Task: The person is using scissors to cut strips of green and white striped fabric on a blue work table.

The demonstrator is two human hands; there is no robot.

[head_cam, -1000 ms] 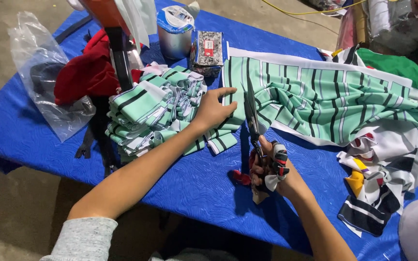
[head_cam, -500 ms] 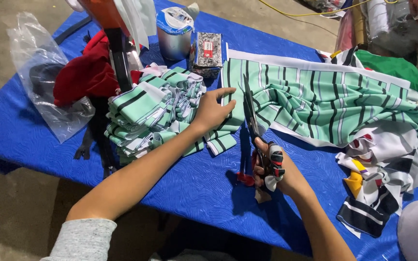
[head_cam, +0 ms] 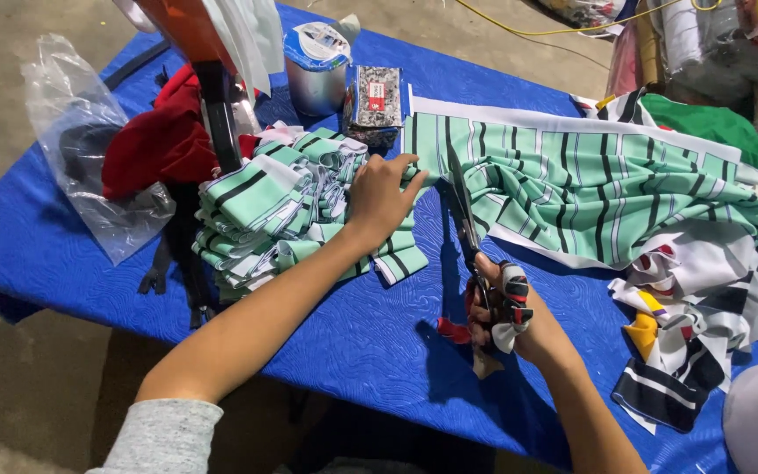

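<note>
From the head camera, the right hand (head_cam: 504, 309) is wrapped tight around the handles of a big pair of scissors (head_cam: 465, 219). The handles have bits of cloth tied around them. The blades point away from the hand and reach up to the green striped cloth (head_cam: 589, 180), which lies spread out just past the right hand and off to its right. I cannot tell if the blades are open or shut.

The left hand (head_cam: 381, 197) lies flat with its fingers spread, pressing on the edge of the green striped cloth. It holds nothing. To its left, touching it, sits a pile of cut green strips (head_cam: 265, 211).

Past the left hand stand a small tub (head_cam: 316, 60) and a little box (head_cam: 374, 98). Far to its left are a red cloth (head_cam: 155, 140) and a clear plastic bag (head_cam: 81, 149). To the right of the right hand lies a heap of scraps (head_cam: 695, 307). Everything rests on a blue table (head_cam: 353, 342).
</note>
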